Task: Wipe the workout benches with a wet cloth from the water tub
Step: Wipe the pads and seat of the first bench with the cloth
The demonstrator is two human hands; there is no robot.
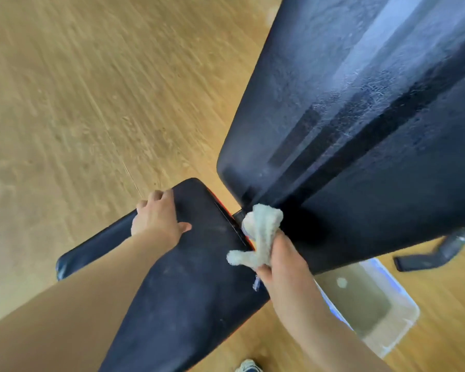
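A black padded workout bench fills the frame: its seat pad [199,277] runs from bottom centre up to the middle, and its long back pad [360,116] rises to the upper right with wet streaks on it. My left hand [156,218] rests over the seat pad's far left edge, fingers curled around it. My right hand [279,264] grips a bunched whitish cloth [261,232] at the gap between the two pads. A clear plastic water tub [397,334] sits on the floor to the right, under the bench.
Light wooden flooring [78,116] spreads over the left and top. A dark metal bench leg [440,253] reaches across the floor at the right, just above the tub. A shoe tip [249,367] shows at the bottom edge.
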